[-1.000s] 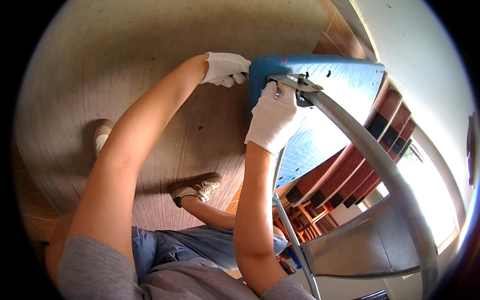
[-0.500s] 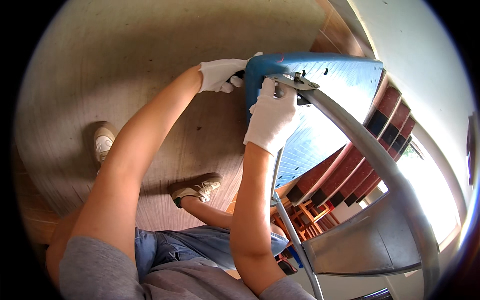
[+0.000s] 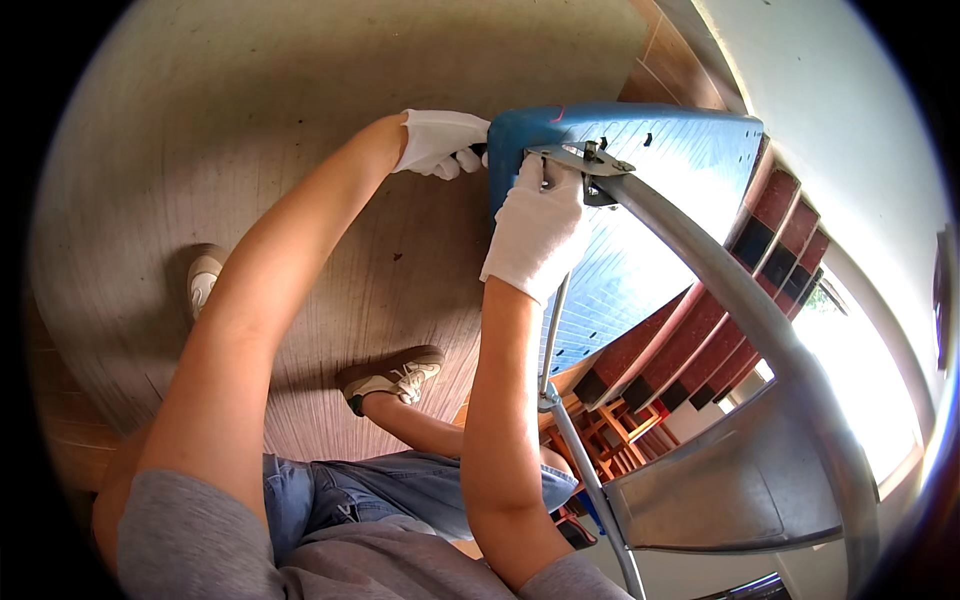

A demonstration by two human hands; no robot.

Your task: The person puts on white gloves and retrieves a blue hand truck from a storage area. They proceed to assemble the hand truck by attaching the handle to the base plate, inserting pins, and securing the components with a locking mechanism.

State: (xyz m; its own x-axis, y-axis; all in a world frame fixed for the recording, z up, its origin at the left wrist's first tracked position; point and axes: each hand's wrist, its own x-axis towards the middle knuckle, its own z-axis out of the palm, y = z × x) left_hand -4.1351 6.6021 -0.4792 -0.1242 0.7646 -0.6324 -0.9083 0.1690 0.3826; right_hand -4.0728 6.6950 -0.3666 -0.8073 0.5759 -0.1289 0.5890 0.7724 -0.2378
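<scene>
The blue panel point(image 3: 608, 285) stands tilted in front of me, right of my middle, its rounded left edge facing my left hand point(image 3: 442, 143). That gloved hand is at this edge with curled fingers; their tips are partly hidden, so I cannot tell whether they pinch anything. My right hand point(image 3: 538, 225), gloved too, lies over the panel's near face, fingers bent up against the metal bracket point(image 3: 578, 160) near its upper left corner; I cannot tell how tightly they close. Left of the panel, the grey floor point(image 3: 370, 300) spreads wide, with my shoe point(image 3: 400, 382) below and left of it. From the bracket, a thick metal tube point(image 3: 725, 270) crosses the panel's face and bars the right side. Below the panel are a curved metal plate point(image 3: 720, 485) and wooden furniture point(image 3: 612, 435); dark red boards point(image 3: 690, 345) flank its lower right edge, and a pale wall point(image 3: 830, 120) rises beyond.
</scene>
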